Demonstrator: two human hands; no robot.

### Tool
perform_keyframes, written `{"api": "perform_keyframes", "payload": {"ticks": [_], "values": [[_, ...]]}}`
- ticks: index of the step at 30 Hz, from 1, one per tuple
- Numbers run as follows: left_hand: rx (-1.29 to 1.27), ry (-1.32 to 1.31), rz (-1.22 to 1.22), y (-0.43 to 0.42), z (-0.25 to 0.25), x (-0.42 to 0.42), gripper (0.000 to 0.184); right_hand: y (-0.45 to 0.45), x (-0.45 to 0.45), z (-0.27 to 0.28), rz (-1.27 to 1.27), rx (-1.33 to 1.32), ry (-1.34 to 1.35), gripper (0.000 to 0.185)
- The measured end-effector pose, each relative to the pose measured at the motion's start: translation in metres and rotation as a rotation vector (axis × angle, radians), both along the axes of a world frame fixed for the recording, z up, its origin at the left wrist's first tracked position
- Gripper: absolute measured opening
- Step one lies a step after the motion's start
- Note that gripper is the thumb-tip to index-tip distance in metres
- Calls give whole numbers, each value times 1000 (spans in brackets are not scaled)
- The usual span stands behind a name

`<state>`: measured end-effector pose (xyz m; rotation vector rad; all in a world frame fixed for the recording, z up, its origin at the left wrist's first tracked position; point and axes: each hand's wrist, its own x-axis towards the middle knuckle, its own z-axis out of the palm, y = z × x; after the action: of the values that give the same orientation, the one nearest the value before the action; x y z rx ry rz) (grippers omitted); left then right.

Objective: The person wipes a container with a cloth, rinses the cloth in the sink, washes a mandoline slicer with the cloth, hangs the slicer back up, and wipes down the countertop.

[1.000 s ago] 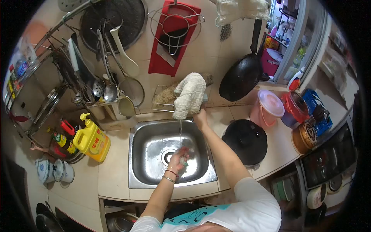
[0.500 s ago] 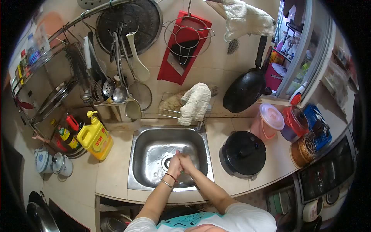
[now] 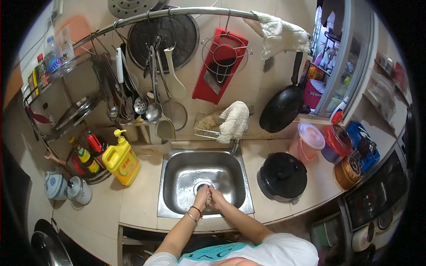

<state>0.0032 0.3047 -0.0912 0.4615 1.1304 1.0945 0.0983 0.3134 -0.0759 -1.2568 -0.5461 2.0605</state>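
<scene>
Over the near part of the metal sink [image 3: 173,206], my left hand [image 3: 202,197] and my right hand [image 3: 216,198] are pressed together. Their fingers are closed around something small between the palms, too hidden to make out. A red band and a silver bangle [image 3: 191,217] circle my left wrist. Behind the basin stands the faucet [image 3: 235,146], with a whitish cloth [image 3: 234,122] draped over it. No water stream shows. The drain [image 3: 202,186] lies just beyond my hands.
Left of the sink stands a yellow pump jug [image 3: 122,162] near sauce bottles [image 3: 88,159] and lidded jars [image 3: 79,190]. To the right are a black cooker [image 3: 282,177] and a pink bucket [image 3: 306,144]. Utensils [image 3: 154,111] and a black pan [image 3: 282,108] hang on the wall.
My right hand has come from the faucet down to my left hand, and the two have joined over the sink. The water stream has stopped. The camera view has shifted.
</scene>
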Motion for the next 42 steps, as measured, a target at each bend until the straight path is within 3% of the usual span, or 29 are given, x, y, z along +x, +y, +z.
{"api": "perform_keyframes", "payload": {"ticks": [1, 3, 4, 6, 8, 9, 10, 11, 12, 13, 14, 15, 16, 18, 19, 20, 24, 26, 29, 33, 38, 42], "values": [[-27, -51, -30, -6, 13, 0, 43, -8, 3, -1, 32, -13, 79, 39], [-11, -40, -132, -25, 50, 3, 46, -24, 4, 21, 20, 124, -47, 37], [87, -53, -137, -19, 24, 7, 52, -34, 5, 39, 14, 192, -110, 37], [83, -242, -325, -9, 2, -1, 62, -34, 20, 33, -18, 267, 16, 32], [444, 493, -401, -3, 50, -21, 62, -26, 40, 1, 43, 292, 20, 34], [572, 836, -355, 13, 50, -38, 59, -34, 44, 12, -113, 278, -61, 33], [562, 993, -297, 20, 100, -50, 51, -48, 55, 45, -89, 360, -192, 32], [780, 910, -133, 36, 124, -64, 46, -48, 71, 27, -106, 559, -334, 33], [778, 899, -66, 32, 178, -70, 39, -46, 83, 14, -121, 764, -471, 34], [911, 941, 78, 39, 212, -76, 35, -52, 92, 21, -115, 853, -589, 35], [981, 826, 87, 51, 242, -81, 33, -66, 100, 41, -111, 944, -706, 36], [1079, 985, 114, 62, 275, -87, 31, -72, 107, 52, -108, 1034, -825, 38], [1133, 897, 188, 77, 297, -84, 26, -74, 110, 48, -88, 1029, -800, 38], [1158, 1071, 217, 103, 338, -80, 27, -72, 114, 40, -30, 1038, -745, 39], [1147, 1039, 189, 119, 352, -77, 30, -72, 112, 52, 14, 965, -750, 38], [1133, 873, 182, 139, 359, -71, 34, -69, 110, 49, 10, 960, -724, 38], [968, 1089, 294, 181, 389, -48, 51, -61, 117, 28, 32, 969, -653, 35], [916, 1209, 372, 191, 393, -31, 56, -70, 118, 60, 18, 910, -497, 35], [777, 1180, 374, 197, 390, -11, 58, -62, 124, 41, 9, 858, -410, 36], [773, 1090, 293, 201, 371, -1, 55, -57, 127, 32, 12, 778, -247, 32], [748, 974, 182, 198, 355, -7, 50, -61, 128, 52, 89, 823, -295, 30], [731, 1037, 184, 198, 358, -20, 52, -62, 126, 48, 97, 839, -284, 29]]}}
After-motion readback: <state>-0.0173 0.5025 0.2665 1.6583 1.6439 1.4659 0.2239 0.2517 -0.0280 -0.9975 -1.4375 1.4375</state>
